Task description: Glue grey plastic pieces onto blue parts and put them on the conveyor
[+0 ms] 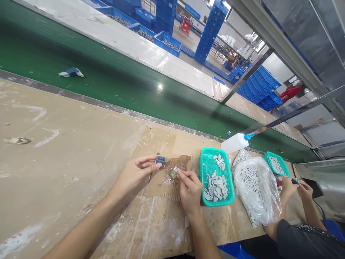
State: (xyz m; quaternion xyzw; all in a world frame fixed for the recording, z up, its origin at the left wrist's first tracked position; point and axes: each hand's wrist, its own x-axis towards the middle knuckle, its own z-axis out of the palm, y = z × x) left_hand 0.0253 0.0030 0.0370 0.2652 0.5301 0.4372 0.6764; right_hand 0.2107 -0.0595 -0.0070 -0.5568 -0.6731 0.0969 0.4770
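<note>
Between the thumb and fingers of my left hand [144,166] is a small dark blue block [160,159], held above the cardboard. My right hand [188,183] pinches a small pale grey piece [175,168] just over a round greenish spot [173,173] on the stained cardboard sheet [155,187]. The two hands are apart, the block to the left of the pale piece. Close to the right of my right hand, a green basket [202,172] holds several light grey pieces [216,187].
Behind the basket lies a white bottle [235,143] with a blue cap. A clear bag [254,187] of small pieces and another green basket [286,172] are to the right, beside a co-worker's hands [293,189]. A green conveyor belt [113,86] runs behind the worktable.
</note>
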